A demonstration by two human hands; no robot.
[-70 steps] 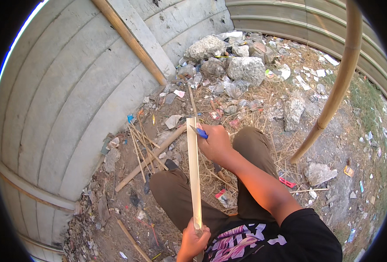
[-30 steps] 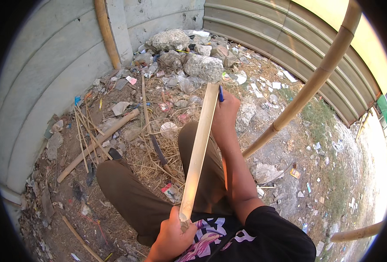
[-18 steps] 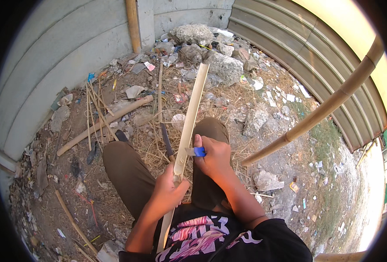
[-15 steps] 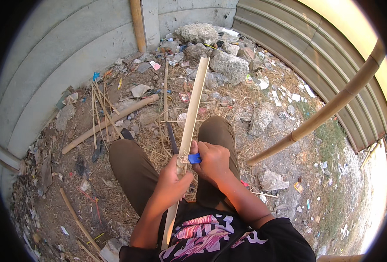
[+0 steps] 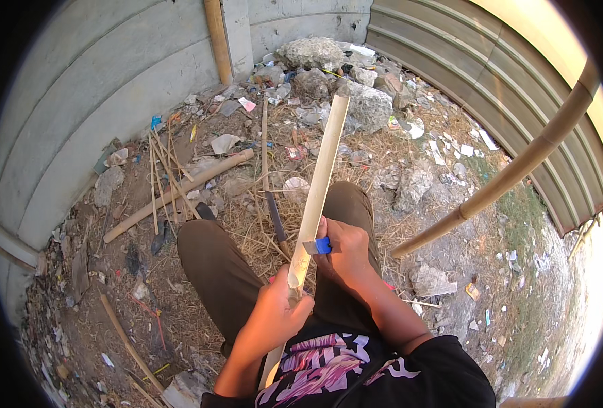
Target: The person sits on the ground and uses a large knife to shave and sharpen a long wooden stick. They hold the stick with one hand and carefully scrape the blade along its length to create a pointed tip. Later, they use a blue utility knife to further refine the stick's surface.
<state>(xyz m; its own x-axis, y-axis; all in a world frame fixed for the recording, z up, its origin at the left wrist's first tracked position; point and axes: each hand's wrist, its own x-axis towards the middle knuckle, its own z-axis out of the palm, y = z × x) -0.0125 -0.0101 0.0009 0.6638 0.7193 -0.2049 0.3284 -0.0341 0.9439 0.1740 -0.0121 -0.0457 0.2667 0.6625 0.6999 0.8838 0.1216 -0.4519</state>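
A long split bamboo strip point(image 5: 320, 173), pale and hollowed inside, stands slanting between my knees, its lower end against my shirt. My left hand point(image 5: 274, 313) is closed round its lower part, just below a node point(image 5: 297, 277). My right hand point(image 5: 347, 253) grips a small knife point(image 5: 322, 245) with a blue handle and a short grey blade. The blade lies across the strip's inner face, above the node. My right thumb points up along the strip's right edge. Much of the handle is hidden in the fingers.
A thick bamboo pole point(image 5: 498, 180) slants in from the right. Left of my knees lie a bamboo length point(image 5: 213, 170) and several thin sticks point(image 5: 157, 177). A dark-ended long piece point(image 5: 274, 214) lies ahead. Rocks point(image 5: 362, 105) and litter sit by the concrete wall point(image 5: 124, 81).
My left hand has moved down, and the bamboo strip has shifted right. The knife now rests higher above the node, with its blade uncovered; before, it was at the node beside my left hand.
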